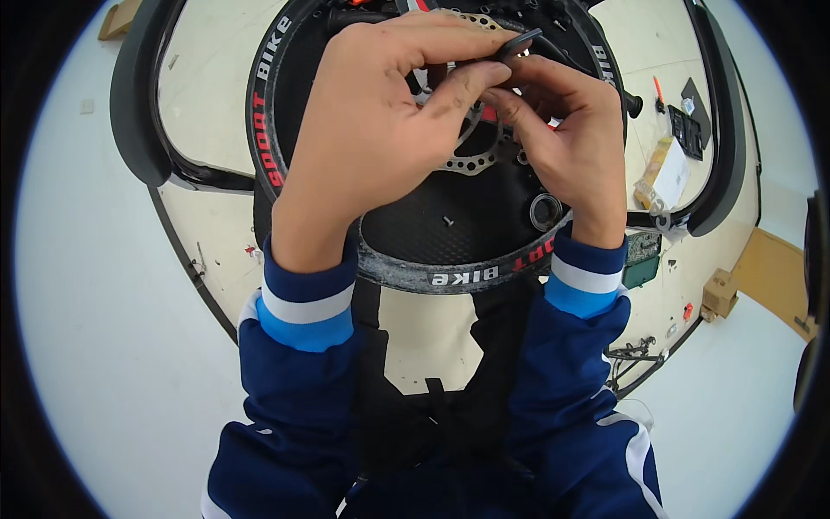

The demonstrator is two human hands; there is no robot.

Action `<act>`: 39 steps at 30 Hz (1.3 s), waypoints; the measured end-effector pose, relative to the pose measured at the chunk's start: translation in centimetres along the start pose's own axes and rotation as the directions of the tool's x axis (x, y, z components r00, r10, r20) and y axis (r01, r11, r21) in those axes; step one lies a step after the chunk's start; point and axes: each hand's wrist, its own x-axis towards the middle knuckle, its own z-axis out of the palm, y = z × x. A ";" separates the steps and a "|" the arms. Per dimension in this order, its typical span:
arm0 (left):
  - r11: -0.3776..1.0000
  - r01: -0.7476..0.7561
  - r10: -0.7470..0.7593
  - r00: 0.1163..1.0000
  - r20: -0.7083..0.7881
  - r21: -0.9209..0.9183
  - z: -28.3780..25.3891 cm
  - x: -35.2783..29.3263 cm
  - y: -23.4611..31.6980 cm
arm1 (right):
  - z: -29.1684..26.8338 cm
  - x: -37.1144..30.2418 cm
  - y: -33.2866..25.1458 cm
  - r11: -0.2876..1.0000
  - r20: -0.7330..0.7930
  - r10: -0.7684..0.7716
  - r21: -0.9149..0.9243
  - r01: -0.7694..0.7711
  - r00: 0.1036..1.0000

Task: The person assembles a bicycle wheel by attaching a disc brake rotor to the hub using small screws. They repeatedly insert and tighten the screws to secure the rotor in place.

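Note:
My left hand (389, 112) is closed, with a short dark bar that looks like a hex key (524, 40) sticking out past its fingertips. Close against it, my right hand (562, 130) has its thumb and fingers pinched together; what they hold is hidden. Both hands are over a metal brake disc (472, 164), partly covered by my fingers. Around the disc runs a black bicycle wheel rim or tyre (398, 270) with red and white lettering. A small screw (448, 221) and a round ring-shaped part (545, 212) lie on the dark textured surface inside it.
Black armrests stand at left (138, 112) and right (722, 164). On the floor at right are a black tool case (687, 134), a yellow-and-white package (664, 177), a green box (641, 270) and a cardboard box (719, 292). Small loose parts lie around the floor.

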 end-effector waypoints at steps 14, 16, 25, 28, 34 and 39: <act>0.977 0.111 -0.150 0.965 -0.217 -0.182 2.1 -0.6 -1.5 | 0.8 -0.1 0.5 0.995 -0.108 0.083 0.059 -0.077 0.991; 0.983 0.083 -0.116 0.973 -0.201 -0.163 2.0 -0.3 -1.7 | 0.5 -0.1 0.1 0.993 -0.079 0.101 0.060 -0.097 0.992; 0.989 -0.008 -0.015 0.988 -0.153 -0.150 1.3 -0.1 -2.2 | 0.5 0.2 0.2 0.994 -0.055 0.040 0.106 -0.033 0.998; 0.993 0.033 -0.053 0.981 -0.187 -0.109 1.7 -0.3 -2.5 | 0.9 0.1 0.5 0.990 -0.074 0.062 0.135 -0.052 0.995; 0.996 -0.038 0.031 0.995 -0.094 -0.080 1.3 0.4 -2.2 | 0.4 0.0 0.8 0.995 -0.067 0.030 0.092 -0.024 0.997; 0.983 -0.080 0.076 0.997 -0.026 -0.167 1.3 0.5 -2.5 | 0.3 0.0 0.1 0.996 0.000 0.014 0.086 -0.014 1.000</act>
